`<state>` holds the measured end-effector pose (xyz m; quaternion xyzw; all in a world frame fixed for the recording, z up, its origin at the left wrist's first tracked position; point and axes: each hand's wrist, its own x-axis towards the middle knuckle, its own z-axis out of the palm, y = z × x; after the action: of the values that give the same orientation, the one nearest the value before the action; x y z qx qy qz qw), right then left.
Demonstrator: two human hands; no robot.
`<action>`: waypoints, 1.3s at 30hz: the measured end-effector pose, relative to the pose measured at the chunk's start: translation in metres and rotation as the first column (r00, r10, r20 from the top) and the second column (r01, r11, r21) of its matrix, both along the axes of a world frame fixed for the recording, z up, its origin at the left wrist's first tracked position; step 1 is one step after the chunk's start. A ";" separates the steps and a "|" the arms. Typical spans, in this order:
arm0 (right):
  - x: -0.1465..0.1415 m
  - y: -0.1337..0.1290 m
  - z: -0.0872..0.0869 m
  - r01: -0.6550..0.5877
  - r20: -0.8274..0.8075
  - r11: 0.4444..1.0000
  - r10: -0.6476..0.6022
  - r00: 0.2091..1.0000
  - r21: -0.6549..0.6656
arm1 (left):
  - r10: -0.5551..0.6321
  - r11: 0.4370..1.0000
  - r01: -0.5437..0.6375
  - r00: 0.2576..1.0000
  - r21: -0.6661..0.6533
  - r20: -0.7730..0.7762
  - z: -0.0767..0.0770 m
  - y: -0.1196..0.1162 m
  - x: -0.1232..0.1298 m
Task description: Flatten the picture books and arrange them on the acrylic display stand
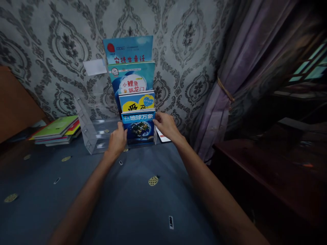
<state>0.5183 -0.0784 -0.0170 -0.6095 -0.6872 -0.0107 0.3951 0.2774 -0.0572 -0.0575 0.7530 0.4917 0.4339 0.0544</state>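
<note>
A dark blue book with a picture of the Earth (139, 130) stands in the front tier of a clear plastic stepped rack (88, 127). My left hand (117, 140) is closed at the book's left edge. At its upper right edge, my right hand (167, 125) pinches the cover between thumb and fingers. Rising in steps behind it are a blue and yellow book (135, 103), a teal book with a white circle (133, 83), and a light blue book (130, 49) at the top. Their lower parts are hidden by the books in front.
Left of the rack lies a stack of colourful books (57, 129) beside a brown panel (17, 102). A phone (163, 136) lies behind my right hand. The blue tablecloth (122, 204) has pineapple prints. A purple curtain (217, 102) and dark red furniture (255, 163) are at right.
</note>
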 end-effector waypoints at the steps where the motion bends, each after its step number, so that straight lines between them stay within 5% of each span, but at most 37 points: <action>1: 0.000 0.000 0.000 0.006 -0.005 1.000 -0.006 1.000 0.003 | 0.004 1.000 -0.004 1.000 0.005 -0.006 -0.001 0.000 0.000; 27: -0.004 0.005 -0.007 0.060 -0.076 0.997 -0.056 0.996 0.056 | 0.007 1.000 -0.010 0.994 -0.027 -0.111 -0.005 0.001 0.002; 39: -0.008 0.001 -0.004 0.128 0.002 0.992 -0.128 0.992 0.020 | 0.112 0.963 -0.210 0.884 -0.171 -0.455 0.020 -0.018 0.011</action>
<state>0.5100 -0.0775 -0.0208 -0.6485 -0.6471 -0.0438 0.3985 0.2880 -0.0754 -0.0373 0.7775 0.5963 0.1994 -0.0137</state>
